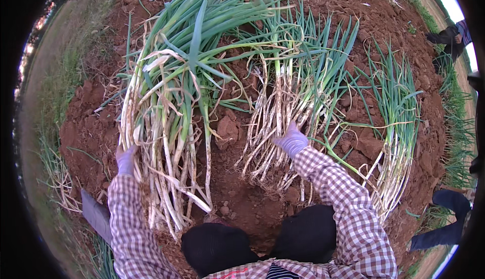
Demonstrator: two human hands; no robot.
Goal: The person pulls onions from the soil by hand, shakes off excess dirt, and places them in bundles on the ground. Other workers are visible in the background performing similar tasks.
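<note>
Long spring onions with white stems and green leaves lie in piles on brown soil. At the left edge of the left pile [166, 127], my gloved left hand [127, 159] grips some pale stems, its fingertips partly hidden. Those stems rise from the hand, and their leaves arch to the upper right. My gloved right hand [292, 140] is at the lower stems of the middle pile [278, 89], thumb and fingers apart. Whether it touches a stem is hard to see. Dry, curled leaves hang among the stems, and roots show at the lower ends.
Another onion bundle [396, 138] lies at the right. A soil clod [228, 129] sits between the piles. Beside my left sleeve is a flat grey object [94, 212]. At the right rim, parts of other people appear, including a dark-clothed leg [441, 235]. My knees [219, 246] are below.
</note>
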